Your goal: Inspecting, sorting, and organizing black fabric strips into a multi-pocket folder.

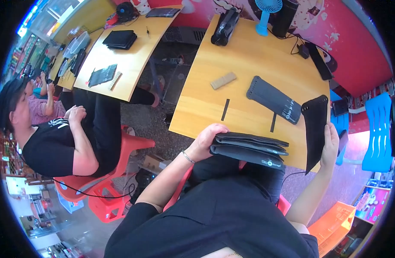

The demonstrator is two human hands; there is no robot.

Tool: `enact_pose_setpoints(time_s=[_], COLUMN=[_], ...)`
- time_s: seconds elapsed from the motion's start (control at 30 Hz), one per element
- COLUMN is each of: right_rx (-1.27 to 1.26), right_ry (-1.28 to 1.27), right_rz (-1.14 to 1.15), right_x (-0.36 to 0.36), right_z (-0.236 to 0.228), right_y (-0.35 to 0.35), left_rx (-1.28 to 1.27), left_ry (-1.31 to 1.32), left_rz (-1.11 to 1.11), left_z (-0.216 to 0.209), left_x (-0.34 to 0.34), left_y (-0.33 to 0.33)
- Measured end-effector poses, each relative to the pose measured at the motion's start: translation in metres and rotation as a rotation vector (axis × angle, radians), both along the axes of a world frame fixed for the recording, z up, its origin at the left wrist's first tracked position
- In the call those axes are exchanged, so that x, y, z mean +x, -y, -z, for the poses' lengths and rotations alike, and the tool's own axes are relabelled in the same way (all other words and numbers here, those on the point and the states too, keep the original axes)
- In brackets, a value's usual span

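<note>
My left hand (209, 139) is closed on the left end of a stack of black flat fabric pieces (249, 148), held above my lap at the table's near edge. Pale printing shows on the lowest piece. On the right, my right hand (330, 144) grips the side edge of a single black fabric piece (314, 129), which hangs upright with a row of small holes along its top. Another such piece (272, 99) lies flat on the table between the hands, its holed end far left and its printed end near right.
On the wooden table (193, 99) are a tan block (223, 80), two dark strips, a black bundle (225, 26) and a blue fan (265, 17). At left, a seated person (64, 142) sits by another table (98, 56) with black pieces. A blue chair (376, 133) stands right.
</note>
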State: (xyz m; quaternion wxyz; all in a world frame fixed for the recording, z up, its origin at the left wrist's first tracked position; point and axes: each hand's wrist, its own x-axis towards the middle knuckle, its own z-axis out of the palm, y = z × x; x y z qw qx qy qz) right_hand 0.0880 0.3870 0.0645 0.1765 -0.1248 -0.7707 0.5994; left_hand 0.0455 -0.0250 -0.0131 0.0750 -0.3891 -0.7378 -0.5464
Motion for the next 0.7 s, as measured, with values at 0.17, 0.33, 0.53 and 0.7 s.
enact_pose_setpoints(time_s=[0.17,0.33,0.53,0.7], right_rx=[-0.013,-0.049,-0.041,-0.035], right_ry=[0.033,0.044,0.023,0.037], right_rz=[-0.006,-0.02,0.042,0.044], right_x=[0.003,0.008,0.013,0.014], right_z=[-0.004,-0.001,0.012,0.011], right_y=[0.004,0.002,-0.01,-0.009], left_rx=[-0.002,0.014,0.003,-0.005], left_ry=[0.029,0.012,0.01,0.011], left_rz=[-0.013,-0.022,-0.032,-0.036], left_z=[-0.002,-0.005,-0.001,0.0], left_x=[0.002,0.003,0.003,0.004], left_y=[0.0,-0.003,-0.003,-0.002])
